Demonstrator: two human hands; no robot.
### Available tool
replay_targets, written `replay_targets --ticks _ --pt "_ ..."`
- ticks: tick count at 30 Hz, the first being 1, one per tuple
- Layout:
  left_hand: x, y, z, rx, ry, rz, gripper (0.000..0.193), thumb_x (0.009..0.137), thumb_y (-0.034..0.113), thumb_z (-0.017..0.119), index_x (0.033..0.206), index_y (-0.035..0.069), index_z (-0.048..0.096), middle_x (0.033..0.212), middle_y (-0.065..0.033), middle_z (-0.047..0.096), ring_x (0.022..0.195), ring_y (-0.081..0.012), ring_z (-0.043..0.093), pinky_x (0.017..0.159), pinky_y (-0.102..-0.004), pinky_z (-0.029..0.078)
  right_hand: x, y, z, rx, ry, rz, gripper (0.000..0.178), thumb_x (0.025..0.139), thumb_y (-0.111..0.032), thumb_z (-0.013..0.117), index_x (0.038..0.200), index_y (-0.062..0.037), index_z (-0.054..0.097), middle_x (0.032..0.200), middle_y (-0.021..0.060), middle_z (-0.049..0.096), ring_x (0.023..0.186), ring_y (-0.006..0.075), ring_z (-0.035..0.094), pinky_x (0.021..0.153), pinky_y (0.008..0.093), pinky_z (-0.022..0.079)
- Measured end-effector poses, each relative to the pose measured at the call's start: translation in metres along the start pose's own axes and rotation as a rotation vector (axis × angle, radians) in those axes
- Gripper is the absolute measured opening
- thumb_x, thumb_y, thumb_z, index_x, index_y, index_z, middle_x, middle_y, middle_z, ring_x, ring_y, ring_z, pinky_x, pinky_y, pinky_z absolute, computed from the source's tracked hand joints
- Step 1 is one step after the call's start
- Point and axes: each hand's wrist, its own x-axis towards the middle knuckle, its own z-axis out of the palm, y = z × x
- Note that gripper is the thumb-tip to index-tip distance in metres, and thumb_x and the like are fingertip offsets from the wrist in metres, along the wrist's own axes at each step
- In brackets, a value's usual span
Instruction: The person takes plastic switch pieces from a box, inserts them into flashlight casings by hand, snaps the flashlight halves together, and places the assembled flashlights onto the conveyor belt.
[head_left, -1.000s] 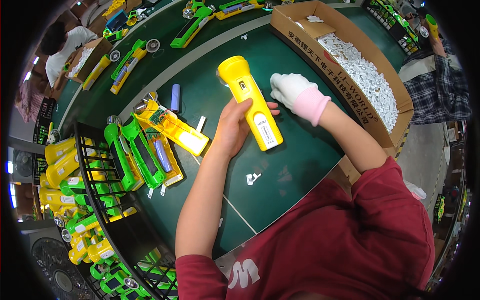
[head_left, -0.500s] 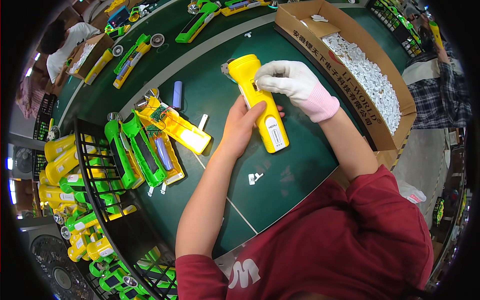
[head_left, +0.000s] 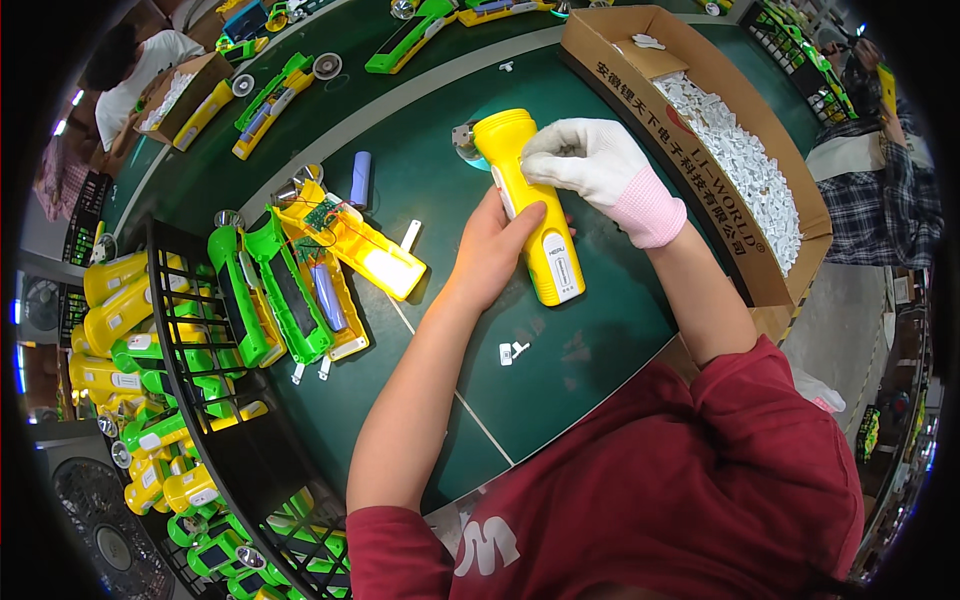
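My bare left hand (head_left: 492, 240) is wrapped round a yellow flashlight (head_left: 535, 195), which leans with its wide head away from me. A silver lamp reflector (head_left: 466, 143) sits beside that head, on its left. At the upper body of the flashlight is my right hand (head_left: 598, 172), in a white glove with a pink cuff. Its thumb and fingertips are pinched together there; whatever they hold is hidden. Two small white plastic parts (head_left: 512, 352) lie on the green table (head_left: 440, 350) nearer to me.
Opened green and yellow flashlight housings (head_left: 290, 280) with wires and a purple battery cell (head_left: 361, 180) lie at the left. A black crate (head_left: 215, 415) is beside flashlights. A cardboard box (head_left: 690, 165) of white parts stands at the right. Other people (head_left: 145, 75) are further off.
The gloved fingers now cover the dark slot seen earlier on the flashlight's upper body. My left hand keeps its hold. The whole view has shifted slightly.
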Motion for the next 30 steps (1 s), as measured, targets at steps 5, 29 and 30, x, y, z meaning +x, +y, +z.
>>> replay_targets --ticks 5,29,30 --pt "-0.002 0.003 -0.001 0.086 0.009 -0.019 0.034 0.091 0.019 0.045 0.119 0.002 0.037 0.103 -0.0139 0.057 0.093 -0.0229 0.06 0.085 -0.0351 0.047 -0.002 0.002 0.009 -0.267 0.118 0.016 0.04 0.073 -0.021 0.065 0.105 0.0016 0.056 0.093 0.0137 0.063 0.08 0.0193 0.063 0.072 0.0294 0.049" --pt "-0.003 -0.003 0.002 0.429 0.094 0.146 0.042 0.091 0.023 0.048 0.125 0.002 0.034 0.113 -0.0093 0.051 0.104 -0.0155 0.049 0.091 -0.0298 0.039 -0.012 0.016 0.033 0.653 -0.037 0.065 0.034 0.087 -0.023 0.056 0.11 0.0003 0.052 0.097 0.0064 0.057 0.086 0.0109 0.054 0.078 0.0248 0.044" --pt "-0.004 -0.004 0.0 0.43 0.097 0.14 0.042 0.091 0.023 0.048 0.125 0.002 0.034 0.113 -0.0093 0.051 0.104 -0.0155 0.049 0.091 -0.0298 0.039 -0.009 0.018 0.033 0.71 -0.068 0.077 0.033 0.088 -0.024 0.054 0.11 0.0003 0.051 0.098 0.0061 0.057 0.087 0.011 0.054 0.08 0.0249 0.044"
